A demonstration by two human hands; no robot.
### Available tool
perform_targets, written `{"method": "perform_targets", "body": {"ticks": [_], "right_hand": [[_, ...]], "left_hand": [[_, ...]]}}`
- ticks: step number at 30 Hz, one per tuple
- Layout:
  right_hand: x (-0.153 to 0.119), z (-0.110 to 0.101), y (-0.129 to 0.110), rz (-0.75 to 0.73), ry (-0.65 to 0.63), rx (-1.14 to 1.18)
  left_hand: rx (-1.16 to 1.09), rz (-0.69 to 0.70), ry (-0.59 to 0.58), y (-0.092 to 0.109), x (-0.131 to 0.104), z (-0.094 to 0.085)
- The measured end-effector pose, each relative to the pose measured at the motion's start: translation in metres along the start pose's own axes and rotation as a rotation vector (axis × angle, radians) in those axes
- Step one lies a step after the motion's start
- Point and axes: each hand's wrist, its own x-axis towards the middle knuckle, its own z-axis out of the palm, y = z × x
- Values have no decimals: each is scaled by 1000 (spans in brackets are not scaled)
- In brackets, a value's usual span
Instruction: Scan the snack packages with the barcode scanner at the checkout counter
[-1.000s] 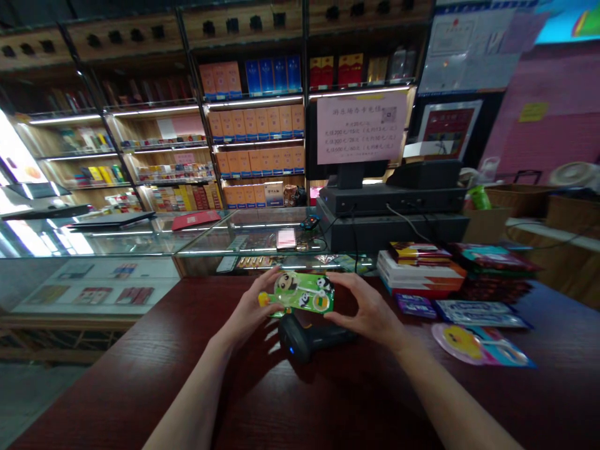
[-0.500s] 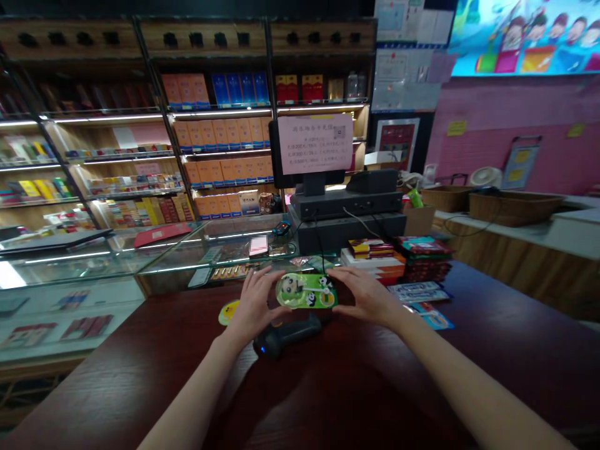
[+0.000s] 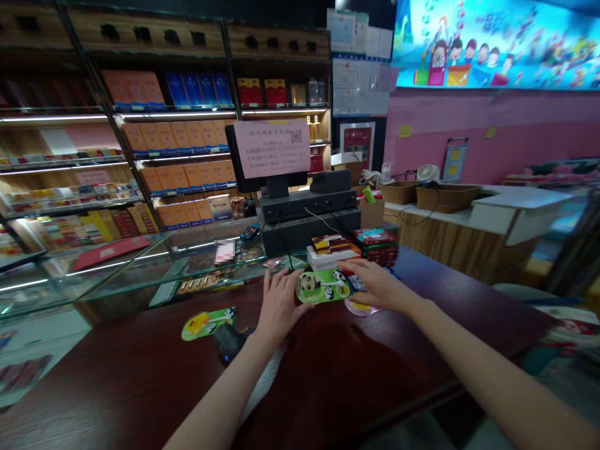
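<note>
A green panda-printed lollipop pack (image 3: 328,289), with a panda-face candy and a white stick under clear plastic, is held level between both my hands. My left hand (image 3: 279,306) pinches its left end, thumb below and fingers above. At the right end, my right hand (image 3: 377,286) grips it the same way. A pink-edged pack (image 3: 360,309) lies on the table just under my right hand, partly hidden. Left of my left hand is another green lollipop pack (image 3: 199,324) with a yellow candy. Between them rests a black barcode scanner (image 3: 227,344), its handle partly hidden by my forearm.
A dark cash register (image 3: 304,209) with a paper sign on its screen (image 3: 272,150) stands ahead. Stacked snack packets (image 3: 375,245) and boxes sit before it. A glass display counter (image 3: 154,262) runs along the left. Wicker baskets (image 3: 440,199) are on the far counter.
My view has turned to the right. Both hands have carried the panda lollipop pack rightward, away from the scanner. The yellow-candy pack and the pink-edged pack now show more fully.
</note>
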Motion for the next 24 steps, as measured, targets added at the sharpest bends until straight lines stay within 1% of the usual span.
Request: {"method": "perform_targets", "body": {"ticks": [7, 11, 15, 18, 24], "right_hand": [[-29, -6, 38, 90, -84, -40], [-41, -10, 53, 131, -153, -78], [-49, -15, 62, 177, -223, -109], [-54, -19, 66, 203, -274, -109], [-60, -22, 72, 281, -352, -125]], "left_hand": [[-63, -40, -43, 34, 13, 34], [-101, -77, -61, 50, 17, 54], [-155, -104, -78, 63, 20, 75], [-196, -128, -101, 72, 21, 87], [-227, -182, -156, 86, 24, 99]]}}
